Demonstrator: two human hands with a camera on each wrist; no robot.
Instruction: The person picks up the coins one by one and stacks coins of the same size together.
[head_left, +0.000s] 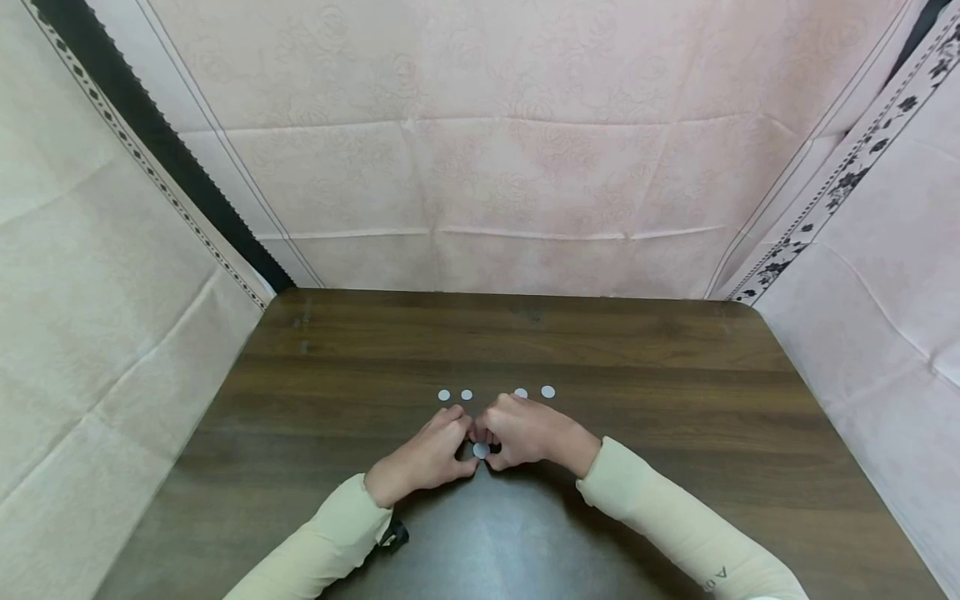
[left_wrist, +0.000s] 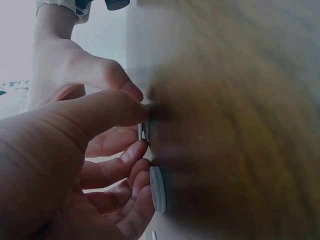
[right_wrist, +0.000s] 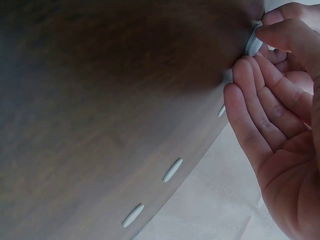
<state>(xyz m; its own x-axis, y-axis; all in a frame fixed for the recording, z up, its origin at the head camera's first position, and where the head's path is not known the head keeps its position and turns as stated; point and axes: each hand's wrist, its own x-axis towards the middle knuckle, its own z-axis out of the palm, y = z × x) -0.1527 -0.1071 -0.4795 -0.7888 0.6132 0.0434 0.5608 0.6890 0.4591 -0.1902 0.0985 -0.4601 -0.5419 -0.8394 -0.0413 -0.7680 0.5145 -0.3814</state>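
A small, flat white disc (head_left: 481, 450) lies between my two hands on the brown table. My left hand (head_left: 435, 450) meets it from the left, thumb and finger at its edge. From the other side my right hand (head_left: 528, 429) pinches it, the thumb on its face and fingertips at the rim in the right wrist view, where the disc (right_wrist: 254, 41) looks thick-edged. In the left wrist view two thin pale edges (left_wrist: 144, 131) show one over another between the fingertips. Close to the left hand's curled fingers sits another disc (left_wrist: 157, 190).
Beyond the hands, several white discs form a loose row: two at left (head_left: 444, 395), (head_left: 467, 395), and two at right, a disc (head_left: 548, 392) and one partly hidden by the right hand (head_left: 521, 392). Pale cloth (head_left: 525, 183) hangs behind the wooden table (head_left: 360, 333).
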